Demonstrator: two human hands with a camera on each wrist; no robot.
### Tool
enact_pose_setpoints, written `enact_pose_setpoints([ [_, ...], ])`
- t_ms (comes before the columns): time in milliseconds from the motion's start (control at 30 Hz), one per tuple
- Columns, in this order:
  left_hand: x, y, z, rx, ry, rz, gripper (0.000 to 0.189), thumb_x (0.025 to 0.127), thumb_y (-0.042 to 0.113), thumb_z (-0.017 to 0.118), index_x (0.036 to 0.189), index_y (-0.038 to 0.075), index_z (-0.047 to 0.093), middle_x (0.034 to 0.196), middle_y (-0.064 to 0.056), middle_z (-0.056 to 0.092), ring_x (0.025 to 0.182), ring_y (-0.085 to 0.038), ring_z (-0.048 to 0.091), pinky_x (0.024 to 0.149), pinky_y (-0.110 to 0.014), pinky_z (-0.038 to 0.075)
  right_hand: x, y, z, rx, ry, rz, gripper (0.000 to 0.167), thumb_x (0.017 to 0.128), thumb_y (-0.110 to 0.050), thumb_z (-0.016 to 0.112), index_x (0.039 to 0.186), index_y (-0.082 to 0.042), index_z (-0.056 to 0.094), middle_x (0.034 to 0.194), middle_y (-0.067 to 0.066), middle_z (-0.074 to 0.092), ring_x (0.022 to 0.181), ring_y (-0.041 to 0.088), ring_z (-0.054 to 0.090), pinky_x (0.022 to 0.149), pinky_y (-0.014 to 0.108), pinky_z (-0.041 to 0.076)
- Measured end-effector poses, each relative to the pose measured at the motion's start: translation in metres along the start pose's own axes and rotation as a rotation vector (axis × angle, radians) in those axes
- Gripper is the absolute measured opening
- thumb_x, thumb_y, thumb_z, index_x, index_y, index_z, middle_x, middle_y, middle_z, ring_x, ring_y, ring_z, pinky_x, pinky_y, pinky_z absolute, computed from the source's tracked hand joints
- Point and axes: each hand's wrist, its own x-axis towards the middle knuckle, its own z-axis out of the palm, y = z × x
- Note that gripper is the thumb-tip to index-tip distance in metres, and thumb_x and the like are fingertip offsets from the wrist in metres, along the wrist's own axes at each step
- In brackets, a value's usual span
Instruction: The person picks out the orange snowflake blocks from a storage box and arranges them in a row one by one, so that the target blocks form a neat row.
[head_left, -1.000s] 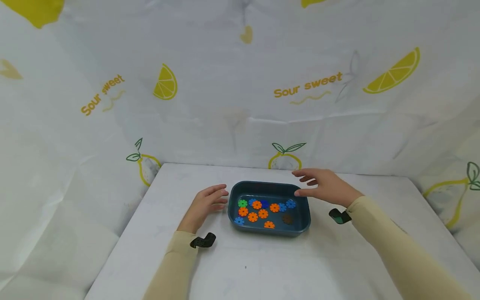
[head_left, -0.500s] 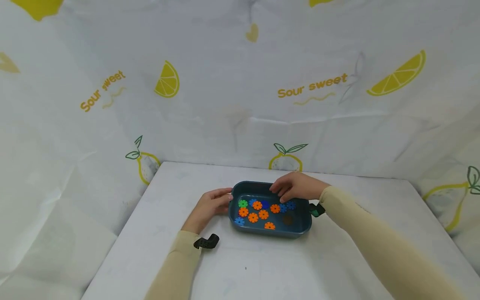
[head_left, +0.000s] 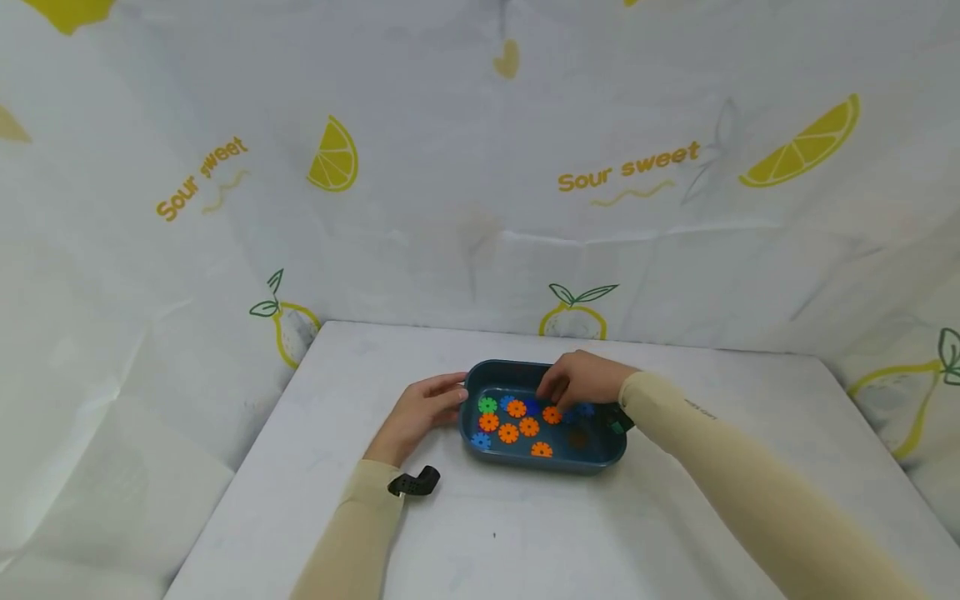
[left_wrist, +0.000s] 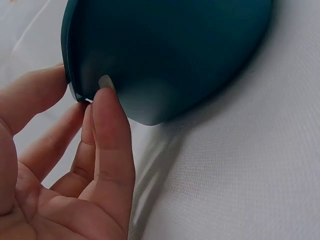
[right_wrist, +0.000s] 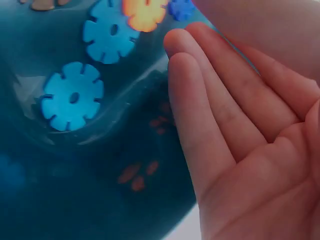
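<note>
A dark teal tray (head_left: 498,454) holds several notched plastic discs: orange (head_left: 508,432), green (head_left: 487,405), light blue (head_left: 481,440), dark blue and brown. My left hand (head_left: 420,415) is at the tray's left end. In the left wrist view its fingers (left_wrist: 112,125) rest against the outside of the wall near the rim. My right hand (head_left: 588,379) reaches down into the tray, fingers slanting towards an orange disc (head_left: 552,415) and a dark blue one. In the right wrist view several fingers are nearly straight beside two light blue discs (right_wrist: 73,96); the thumb tip is out of view.
The tray stands on a white-covered table (head_left: 487,533). Behind it hangs a white cloth (head_left: 450,167) printed with lemons and lettering. A black strap mount (head_left: 416,482) is on the left wrist; the right forearm sleeve (head_left: 720,450) crosses over the tray's right side.
My right hand has moved left and down from the tray's right rim into the tray. The left hand has moved right to touch the left end. The discs look unmoved.
</note>
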Motion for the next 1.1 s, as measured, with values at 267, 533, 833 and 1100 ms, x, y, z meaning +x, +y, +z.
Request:
enact_pose_setpoints([
  [267, -0.001, 0.0, 0.0, -0.002, -0.002, 0.017, 0.046, 0.101, 0.035, 0.079, 0.145, 0.025, 0.069, 0.133, -0.009, 0.072, 0.112, -0.023, 0.074, 0.097, -0.035, 0.063, 0.005, -0.001, 0.007, -0.051, 0.008, 0.037, 0.031, 0.091, -0.007, 0.086, 0.122, -0.011, 0.081, 0.118, 0.001, 0.078, 0.102, 0.014, 0.073, 0.096, 0.036, 0.063],
  [533, 0.001, 0.0, 0.002, 0.01, -0.002, 0.021, 0.045, 0.1, 0.037, 0.079, 0.143, 0.028, 0.07, 0.131, -0.009, 0.071, 0.113, -0.023, 0.073, 0.1, -0.036, 0.062, 0.006, -0.002, 0.014, -0.089, 0.038, 0.088, 0.028, 0.089, -0.006, 0.088, 0.116, -0.013, 0.081, 0.11, -0.001, 0.078, 0.098, 0.014, 0.07, 0.097, 0.038, 0.063],
  [833, 0.001, 0.001, 0.003, 0.027, 0.012, 0.014, 0.044, 0.1, 0.035, 0.079, 0.143, 0.028, 0.07, 0.131, -0.008, 0.072, 0.111, -0.023, 0.073, 0.1, -0.036, 0.062, 0.007, -0.002, 0.021, -0.127, 0.07, 0.093, 0.027, 0.085, -0.007, 0.092, 0.108, -0.013, 0.081, 0.101, -0.002, 0.076, 0.091, 0.015, 0.066, 0.092, 0.035, 0.063],
  [1100, 0.001, -0.002, 0.0, 0.018, 0.019, 0.009, 0.044, 0.101, 0.035, 0.079, 0.143, 0.027, 0.071, 0.13, -0.009, 0.072, 0.111, -0.023, 0.073, 0.098, -0.036, 0.063, 0.011, -0.008, 0.026, -0.213, 0.072, 0.081, 0.023, 0.082, -0.009, 0.095, 0.099, -0.015, 0.08, 0.096, -0.002, 0.074, 0.087, 0.016, 0.063, 0.089, 0.036, 0.061],
])
